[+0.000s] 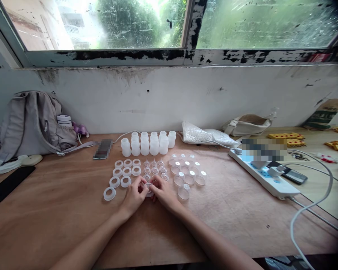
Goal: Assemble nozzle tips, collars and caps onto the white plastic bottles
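My left hand [135, 193] and my right hand [161, 190] meet near the middle of the table, fingers pinched together. Between their fingertips is a small clear round piece [149, 194], apparently a silicone bottle nipple; fingers hide much of it. Just beyond my hands stand several clear nipples [154, 170] in rows, tips up. On the left lie several translucent white screw rings [114, 182]. Several clear round caps [189, 179], some with small white discs beside or on them, lie to the right. Behind the nipples, several frosted white bottles [144, 147] stand upright in rows.
A phone [102, 149], a grey backpack [35, 123] and a black flat case [11, 185] are at left. A plastic bag [205, 135] and a beige pouch [246, 125] lie along the wall. A white power strip [266, 178] with cables sits at right, near yellow parts [287, 138].
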The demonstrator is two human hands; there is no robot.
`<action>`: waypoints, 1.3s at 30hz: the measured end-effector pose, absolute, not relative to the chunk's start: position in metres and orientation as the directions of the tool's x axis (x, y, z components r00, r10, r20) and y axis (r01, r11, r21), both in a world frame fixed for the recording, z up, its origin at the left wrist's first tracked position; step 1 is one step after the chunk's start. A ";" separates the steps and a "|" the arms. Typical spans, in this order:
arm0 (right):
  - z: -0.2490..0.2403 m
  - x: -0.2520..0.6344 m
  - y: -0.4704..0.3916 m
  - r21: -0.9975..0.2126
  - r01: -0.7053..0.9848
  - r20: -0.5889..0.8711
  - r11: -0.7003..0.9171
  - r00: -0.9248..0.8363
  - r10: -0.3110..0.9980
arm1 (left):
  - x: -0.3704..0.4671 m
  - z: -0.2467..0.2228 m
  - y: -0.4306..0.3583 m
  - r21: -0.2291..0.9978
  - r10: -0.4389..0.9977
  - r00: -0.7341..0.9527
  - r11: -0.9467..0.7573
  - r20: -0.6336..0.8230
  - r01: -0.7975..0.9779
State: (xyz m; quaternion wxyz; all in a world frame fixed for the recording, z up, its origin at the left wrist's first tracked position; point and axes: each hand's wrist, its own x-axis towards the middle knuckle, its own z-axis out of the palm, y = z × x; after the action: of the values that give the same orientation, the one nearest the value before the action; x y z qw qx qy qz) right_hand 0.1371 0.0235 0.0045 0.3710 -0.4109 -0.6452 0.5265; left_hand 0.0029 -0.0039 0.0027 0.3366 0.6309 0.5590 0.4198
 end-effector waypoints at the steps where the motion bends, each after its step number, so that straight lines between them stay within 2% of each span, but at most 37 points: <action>1: 0.004 0.137 0.023 -0.983 0.148 0.048 0.112 -0.382 0.923 | 0.003 0.003 -0.004 0.890 0.987 0.022 -0.151 0.157 0.430; 9: 0.001 0.136 0.022 -0.968 0.198 0.078 0.156 -0.356 0.931 | 0.004 0.007 -0.006 0.822 0.977 0.039 -0.197 0.209 0.534; 16: 0.000 0.139 0.027 -0.978 0.089 0.145 0.190 -0.372 0.917 | 0.002 0.010 -0.005 0.878 0.977 -0.007 -0.188 0.213 0.439; 21: 0.002 0.140 0.027 -0.960 0.116 0.203 0.254 -0.334 0.921 | 0.003 0.009 -0.005 0.883 0.973 0.025 -0.218 0.228 0.417; 29: -0.004 0.136 0.026 -0.952 0.159 0.206 0.263 -0.305 0.930 | 0.002 0.004 -0.005 0.818 0.966 0.021 -0.229 0.257 0.527; 39: -0.007 0.136 0.026 -0.930 0.194 0.251 0.313 -0.289 0.924 | 0.003 0.006 -0.005 0.841 0.973 0.020 -0.210 0.232 0.499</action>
State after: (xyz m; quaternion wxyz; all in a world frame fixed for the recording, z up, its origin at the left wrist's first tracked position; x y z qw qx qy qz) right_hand 0.1358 0.0257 -0.0074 0.4342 -0.4084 -0.6841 0.4205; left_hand 0.0027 -0.0046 0.0061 0.2827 0.6557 0.5612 0.4187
